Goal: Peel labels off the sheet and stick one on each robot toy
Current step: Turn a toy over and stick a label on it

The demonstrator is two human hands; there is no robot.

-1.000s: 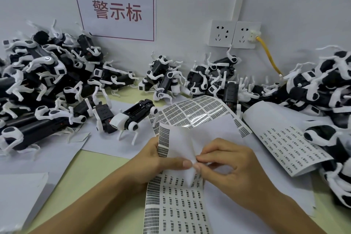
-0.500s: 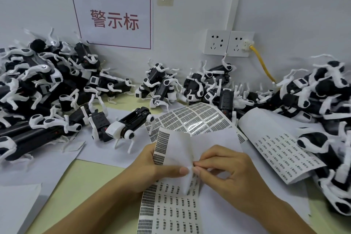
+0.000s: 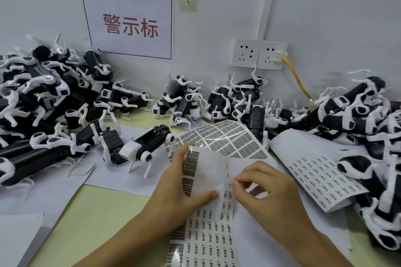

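Observation:
A long label sheet [image 3: 206,238] with rows of small printed labels lies in front of me, its upper part folded back and lifted. My left hand [image 3: 180,191] holds the folded part, thumb pressed on its bare backing. My right hand [image 3: 264,188] pinches at the sheet's right edge with thumb and forefinger; I cannot make out a peeled label between them. One black-and-white robot toy [image 3: 145,147] stands alone just left of the sheet, and a second [image 3: 112,145] lies beside it.
Heaps of robot toys fill the left [image 3: 43,97], the back middle [image 3: 217,102] and the right [image 3: 368,132]. Another label sheet [image 3: 321,171] lies at the right, a curled one [image 3: 227,138] behind my hands. White paper [image 3: 19,238] covers the table's near left.
My left hand has lifted and folded the sheet's top further back. My right hand's pinch has shifted slightly right along the sheet's edge. The camera has tilted a little.

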